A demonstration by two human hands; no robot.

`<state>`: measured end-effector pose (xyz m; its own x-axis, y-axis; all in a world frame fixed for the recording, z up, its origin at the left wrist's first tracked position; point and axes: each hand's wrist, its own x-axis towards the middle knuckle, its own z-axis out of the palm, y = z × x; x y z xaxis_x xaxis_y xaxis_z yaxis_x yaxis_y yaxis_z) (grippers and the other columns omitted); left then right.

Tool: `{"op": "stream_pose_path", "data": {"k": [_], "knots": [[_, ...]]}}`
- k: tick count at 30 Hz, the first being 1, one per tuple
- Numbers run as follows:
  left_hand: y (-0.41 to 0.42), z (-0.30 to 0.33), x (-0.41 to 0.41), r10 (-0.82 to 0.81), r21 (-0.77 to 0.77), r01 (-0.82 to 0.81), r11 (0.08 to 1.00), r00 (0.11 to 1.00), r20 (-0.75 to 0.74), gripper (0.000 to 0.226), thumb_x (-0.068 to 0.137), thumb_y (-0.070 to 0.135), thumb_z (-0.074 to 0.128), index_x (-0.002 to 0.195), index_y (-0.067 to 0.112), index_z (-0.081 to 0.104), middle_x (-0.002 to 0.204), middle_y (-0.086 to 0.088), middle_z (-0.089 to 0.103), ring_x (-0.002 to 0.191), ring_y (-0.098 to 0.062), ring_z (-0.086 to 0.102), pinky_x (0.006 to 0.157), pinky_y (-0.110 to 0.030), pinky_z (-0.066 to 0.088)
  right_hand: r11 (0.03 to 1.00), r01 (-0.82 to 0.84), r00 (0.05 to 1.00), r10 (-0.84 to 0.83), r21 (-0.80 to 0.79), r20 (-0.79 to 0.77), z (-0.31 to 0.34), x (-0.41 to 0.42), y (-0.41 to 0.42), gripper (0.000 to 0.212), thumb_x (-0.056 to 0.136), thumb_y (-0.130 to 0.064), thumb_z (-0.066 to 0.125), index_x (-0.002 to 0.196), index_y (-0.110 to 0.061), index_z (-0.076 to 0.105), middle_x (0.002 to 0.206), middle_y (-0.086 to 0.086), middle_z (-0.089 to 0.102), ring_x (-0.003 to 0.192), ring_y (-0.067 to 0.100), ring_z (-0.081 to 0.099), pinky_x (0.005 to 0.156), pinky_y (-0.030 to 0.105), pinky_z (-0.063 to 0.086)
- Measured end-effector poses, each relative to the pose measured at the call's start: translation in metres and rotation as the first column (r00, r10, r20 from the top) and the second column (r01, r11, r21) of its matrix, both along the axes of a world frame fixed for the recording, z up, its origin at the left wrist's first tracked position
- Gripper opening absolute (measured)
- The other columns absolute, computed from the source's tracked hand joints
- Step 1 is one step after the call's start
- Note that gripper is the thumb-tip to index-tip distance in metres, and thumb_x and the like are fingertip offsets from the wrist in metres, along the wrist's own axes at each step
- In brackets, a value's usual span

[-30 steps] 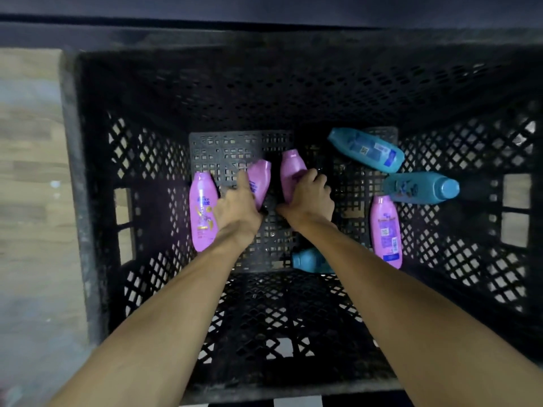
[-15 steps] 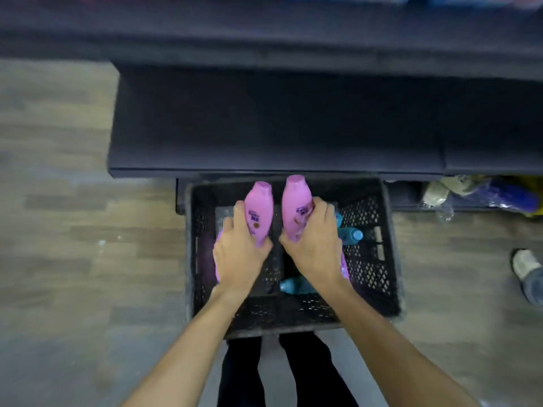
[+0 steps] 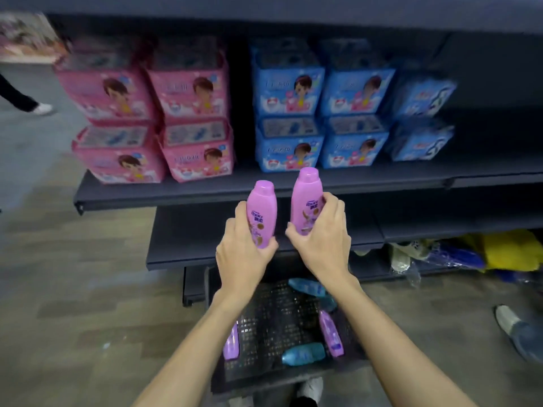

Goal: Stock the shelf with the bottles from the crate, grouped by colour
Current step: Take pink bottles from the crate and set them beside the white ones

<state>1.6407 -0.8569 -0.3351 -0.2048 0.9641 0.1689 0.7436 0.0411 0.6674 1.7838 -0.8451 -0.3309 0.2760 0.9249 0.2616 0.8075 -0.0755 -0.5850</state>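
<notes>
Now that both pink shampoo bottles have been lifted clear of the black crate (image 3: pixel 223 374), one is gripped upright in the left hand (image 3: pixel 244 254) and one in the right hand (image 3: pixel 320 242), level with the dark shelf (image 3: pixel 182 195). Shelving is judged imminent; two pink and three blue bottles are left in the crate.
</notes>
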Motion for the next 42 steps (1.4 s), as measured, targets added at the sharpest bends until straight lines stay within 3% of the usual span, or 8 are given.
{"op": "stream_pose_path", "data": {"k": [9, 18, 25, 30, 34, 42], "knots": [[0.023, 0.14, 0.01, -0.099, 0.361, 0.083, 0.929, 0.995, 0.028, 0.081, 0.067, 0.043, 0.076, 0.136, 0.031, 0.036, 0.099, 0.008, 0.056, 0.084, -0.017, 0.06, 0.07, -0.038, 0.052, 0.939, 0.041, 0.999, -0.029, 0.341, -0.04, 0.152, 0.019, 0.016, 0.074, 0.071, -0.045, 0.078, 0.128, -0.021, 0.037, 0.11, -0.009, 0.041, 0.103, 0.02, 0.055, 0.068, 0.033, 0.042], [0.056, 0.264, 0.056, -0.113, 0.605, 0.083, 0.792, 0.993, 0.013, 0.074, 0.067, 0.046, 0.077, 0.13, 0.035, 0.039, 0.093, 0.01, 0.061, 0.081, -0.013, 0.061, 0.065, -0.032, 0.049, 0.852, 0.022, 0.998, 0.015, 0.523, -0.066, 0.276, 0.078, 0.055, 0.069, 0.068, -0.043, 0.079, 0.119, -0.022, 0.039, 0.11, -0.005, 0.048, 0.099, 0.024, 0.059, 0.072, 0.042, 0.051], [0.106, 0.31, 0.128, -0.096, 0.578, 0.015, 0.816, 0.989, 0.11, 0.071, 0.07, 0.042, 0.077, 0.128, 0.029, 0.039, 0.097, 0.003, 0.061, 0.086, -0.02, 0.059, 0.069, -0.033, 0.044, 0.86, -0.054, 0.995, 0.09, 0.507, -0.048, 0.318, 0.137, 0.108, 0.068, 0.069, -0.04, 0.08, 0.117, -0.017, 0.038, 0.108, -0.003, 0.044, 0.096, 0.026, 0.057, 0.073, 0.04, 0.05], [0.145, 0.307, 0.172, -0.039, 0.539, 0.007, 0.843, 0.998, 0.049, 0.072, 0.079, 0.033, 0.075, 0.136, 0.018, 0.033, 0.105, -0.004, 0.056, 0.093, -0.028, 0.056, 0.076, -0.037, 0.045, 0.89, -0.081, 0.992, 0.115, 0.449, -0.048, 0.318, 0.171, 0.149, 0.067, 0.069, -0.038, 0.081, 0.114, -0.015, 0.038, 0.109, 0.0, 0.044, 0.096, 0.028, 0.056, 0.071, 0.037, 0.048], [0.176, 0.31, 0.194, 0.004, 0.5, -0.02, 0.866, 0.999, 0.034, 0.064, 0.081, 0.031, 0.074, 0.129, 0.013, 0.036, 0.106, -0.008, 0.054, 0.093, -0.029, 0.055, 0.071, -0.033, 0.04, 0.901, -0.099, 0.99, 0.131, 0.423, -0.047, 0.314, 0.189, 0.175, 0.067, 0.069, -0.038, 0.082, 0.112, -0.014, 0.037, 0.108, 0.001, 0.044, 0.094, 0.028, 0.056, 0.07, 0.038, 0.049], [0.235, 0.316, 0.222, 0.113, 0.415, -0.104, 0.904, 0.994, 0.002, 0.057, 0.081, 0.033, 0.074, 0.117, 0.005, 0.041, 0.116, -0.012, 0.05, 0.105, -0.034, 0.055, 0.077, -0.035, 0.04, 0.903, -0.106, 0.987, 0.146, 0.417, -0.066, 0.311, 0.206, 0.218, 0.065, 0.068, -0.037, 0.081, 0.109, -0.014, 0.036, 0.109, 0.004, 0.046, 0.095, 0.031, 0.056, 0.073, 0.046, 0.053]]}}
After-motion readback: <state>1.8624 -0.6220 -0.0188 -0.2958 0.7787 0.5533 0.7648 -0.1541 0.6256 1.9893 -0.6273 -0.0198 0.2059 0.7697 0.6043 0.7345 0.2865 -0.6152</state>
